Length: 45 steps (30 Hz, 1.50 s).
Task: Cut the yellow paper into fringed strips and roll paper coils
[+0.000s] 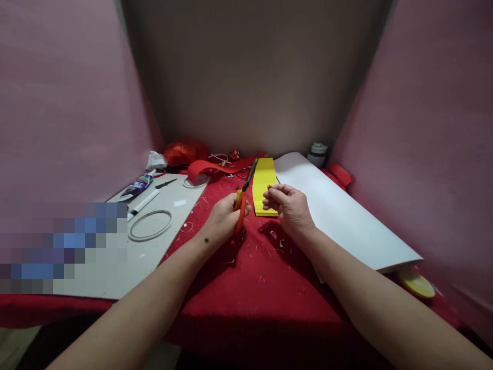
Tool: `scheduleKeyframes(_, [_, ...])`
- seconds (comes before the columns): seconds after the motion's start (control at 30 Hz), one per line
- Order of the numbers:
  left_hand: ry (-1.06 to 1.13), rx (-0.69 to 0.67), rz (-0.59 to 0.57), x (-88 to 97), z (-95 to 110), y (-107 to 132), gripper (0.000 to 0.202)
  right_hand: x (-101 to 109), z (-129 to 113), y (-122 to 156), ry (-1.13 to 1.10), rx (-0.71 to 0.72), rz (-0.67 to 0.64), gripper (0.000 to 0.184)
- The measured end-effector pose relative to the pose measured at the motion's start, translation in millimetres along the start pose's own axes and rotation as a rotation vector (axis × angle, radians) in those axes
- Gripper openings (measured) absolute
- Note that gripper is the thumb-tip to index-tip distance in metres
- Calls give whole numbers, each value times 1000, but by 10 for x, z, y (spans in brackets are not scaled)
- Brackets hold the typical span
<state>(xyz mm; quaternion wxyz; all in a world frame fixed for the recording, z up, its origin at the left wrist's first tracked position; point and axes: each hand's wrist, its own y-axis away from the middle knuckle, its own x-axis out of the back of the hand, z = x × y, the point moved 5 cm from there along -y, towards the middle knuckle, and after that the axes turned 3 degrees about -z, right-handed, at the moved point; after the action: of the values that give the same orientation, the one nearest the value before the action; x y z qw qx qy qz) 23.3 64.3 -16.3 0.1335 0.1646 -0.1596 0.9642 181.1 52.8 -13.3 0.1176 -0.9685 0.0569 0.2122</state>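
In my left hand [224, 215] is a pair of scissors [242, 209] with orange and yellow handles. Its dark blades point away from me and look closed, along the left edge of a yellow corrugated strip [263, 177]. The fingertips of my right hand [290, 203] pinch a tiny red piece [269, 188] above that strip; its exact shape is too small to make out. A red corrugated strip [219, 167] curls on the cloth beyond my left hand.
Left, a grey board [185, 216] carries a white ring [150, 225], a marker [144, 203], a glue tube [138, 186] and a craft blade [165, 183]. Right, white sheets [331, 205] lie near a jar [318, 153] and yellow roll [416, 283]. Scraps dot the red cloth [246, 288]; walls enclose the table.
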Motion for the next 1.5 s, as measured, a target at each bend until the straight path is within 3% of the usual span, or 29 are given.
scheduleKeyframes(0.17, [207,43,86,89,108,8,30,-60,38,64,139,-22,-83,9])
scheduleKeyframes(0.3, [295,14,82,106,180,12,35,-124,57,108,227,-8,-195,4])
scheduleKeyframes(0.6, [310,20,14,62,173,12,31,-201,134,167,271,-173,-268,6])
scheduleKeyframes(0.87, [244,11,7,59,114,12,26,-244,139,204,285,-183,-315,10])
scheduleKeyframes(1.03, [321,0,-7,58,138,29,22,-228,204,212,85,-341,-317,4])
scheduleKeyframes(1.27, [344,-66,-30,104,228,81,21,-290,294,314,-149,-725,-501,16])
scheduleKeyframes(1.5, [414,-101,-113,68,280,128,20,-313,287,381,-309,-795,-502,9])
